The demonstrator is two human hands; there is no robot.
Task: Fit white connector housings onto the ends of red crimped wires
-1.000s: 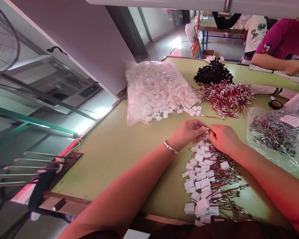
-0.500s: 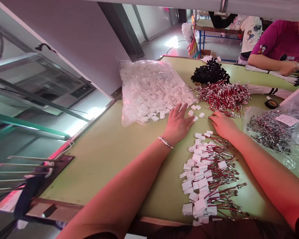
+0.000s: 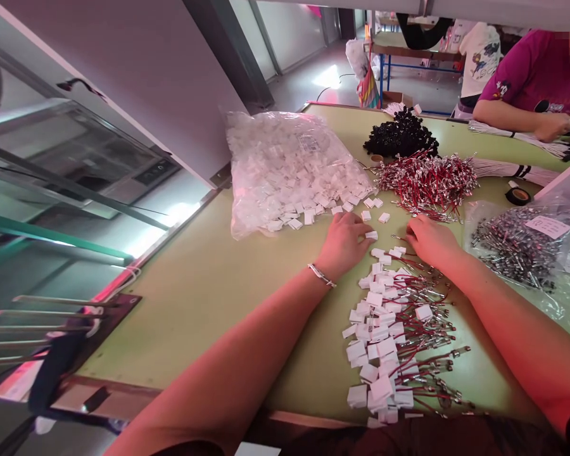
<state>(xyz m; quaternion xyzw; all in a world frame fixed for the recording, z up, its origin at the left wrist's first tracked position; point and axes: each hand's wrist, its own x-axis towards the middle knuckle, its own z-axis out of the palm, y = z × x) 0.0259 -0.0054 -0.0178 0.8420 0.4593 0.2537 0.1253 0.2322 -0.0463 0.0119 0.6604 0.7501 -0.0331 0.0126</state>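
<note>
My left hand point(image 3: 344, 240) rests on the green table point(image 3: 209, 278) with its fingers curled, the tips pinching a small white plastic housing point(image 3: 371, 235). My right hand point(image 3: 427, 239) lies beside it, fingers closed on the end of a thin red wire point(image 3: 398, 238). Loose white housings point(image 3: 365, 206) lie just beyond both hands. A heap of red wires fitted with white housings point(image 3: 389, 329) spreads between my forearms toward the near edge.
A clear bag of white housings point(image 3: 289, 164) lies at the back left, with a pile of red wires point(image 3: 427, 180) and a black pile point(image 3: 401, 136) behind it. A bag of metal terminals point(image 3: 522, 244) lies right. A co-worker's hand point(image 3: 548, 126) handles white wires.
Both hands were joined above the heap, then reached forward to the loose housings and red wires. My left hand has since drawn back slightly and curled its fingers.
</note>
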